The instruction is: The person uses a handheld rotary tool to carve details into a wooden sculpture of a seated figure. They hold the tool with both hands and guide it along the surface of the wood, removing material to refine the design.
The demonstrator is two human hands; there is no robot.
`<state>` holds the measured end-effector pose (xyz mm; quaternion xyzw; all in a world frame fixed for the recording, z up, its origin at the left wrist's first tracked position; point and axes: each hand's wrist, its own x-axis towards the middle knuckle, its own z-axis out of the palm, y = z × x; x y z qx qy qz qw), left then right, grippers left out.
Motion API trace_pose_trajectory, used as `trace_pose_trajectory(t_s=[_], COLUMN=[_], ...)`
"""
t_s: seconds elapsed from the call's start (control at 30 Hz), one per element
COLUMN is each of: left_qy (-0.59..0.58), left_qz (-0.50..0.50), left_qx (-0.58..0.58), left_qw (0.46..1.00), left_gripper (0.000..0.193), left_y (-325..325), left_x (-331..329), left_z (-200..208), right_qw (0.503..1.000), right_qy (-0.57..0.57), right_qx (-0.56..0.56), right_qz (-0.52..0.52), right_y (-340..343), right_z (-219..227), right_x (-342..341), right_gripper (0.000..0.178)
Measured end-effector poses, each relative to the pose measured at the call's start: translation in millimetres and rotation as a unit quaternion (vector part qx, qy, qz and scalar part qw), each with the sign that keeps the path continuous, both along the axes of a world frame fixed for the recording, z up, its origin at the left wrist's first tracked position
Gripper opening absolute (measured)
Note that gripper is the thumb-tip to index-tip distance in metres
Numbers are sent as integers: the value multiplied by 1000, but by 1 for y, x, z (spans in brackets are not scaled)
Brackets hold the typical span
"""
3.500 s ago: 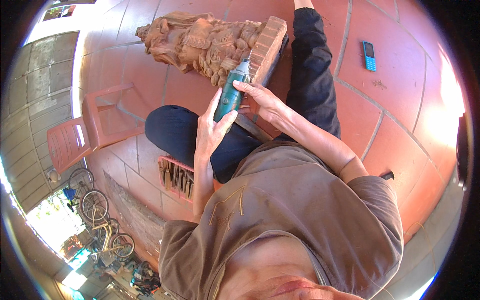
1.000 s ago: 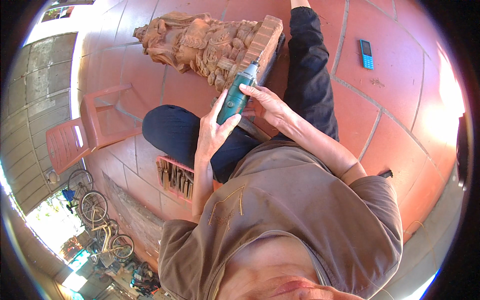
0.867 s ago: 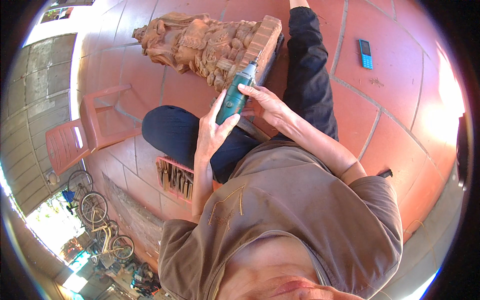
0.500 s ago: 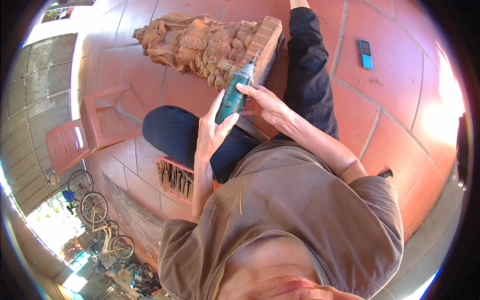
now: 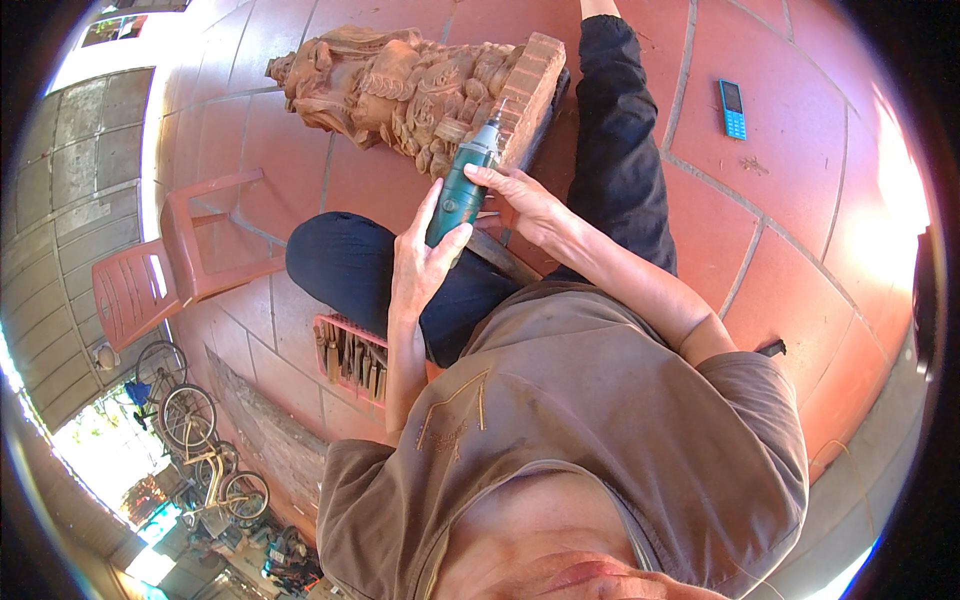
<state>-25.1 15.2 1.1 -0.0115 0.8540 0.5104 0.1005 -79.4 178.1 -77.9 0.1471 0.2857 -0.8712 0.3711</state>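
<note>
Between my two hands is a green rotary tool (image 5: 458, 196) with a grey nose and a thin bit, pointing up and slightly right. My left hand (image 5: 420, 258) grips its lower left side, thumb across the rear end. My right hand (image 5: 530, 205) holds the right side, with the thumb on the body near the nose; its other fingers are partly hidden behind the tool. Just beyond lies a carved wooden statue (image 5: 390, 85) on its side, its base toward the right. The bit overlaps the statue's base in view; whether it touches, I cannot tell.
A red basket of chisels (image 5: 352, 362) sits by my left forearm. Farther left stands a pink plastic chair (image 5: 178, 255). A blue mobile phone (image 5: 733, 110) lies on the tiled floor (image 5: 780, 220) at right. Bicycles (image 5: 190, 415) stand at the lower left.
The rotary tool has shifted slightly to the left and its nose a little lower, both hands moving with it. The statue stays in place.
</note>
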Motion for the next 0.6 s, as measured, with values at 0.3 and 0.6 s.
trace_pose_trajectory(t_s=[0.3,0.6], left_qy=[2,-39], left_qz=[14,32], left_qx=[-2,-17], left_qw=[1000,999], left_gripper=[62,64], left_y=[1,6], left_x=[1,2], left_z=[0,5], right_qw=[1000,1000], right_qy=[4,-12], right_qx=[4,-7], right_qz=[13,-1], right_y=[-3,-7], right_z=[0,-8], right_x=[-3,-4], right_gripper=[56,55])
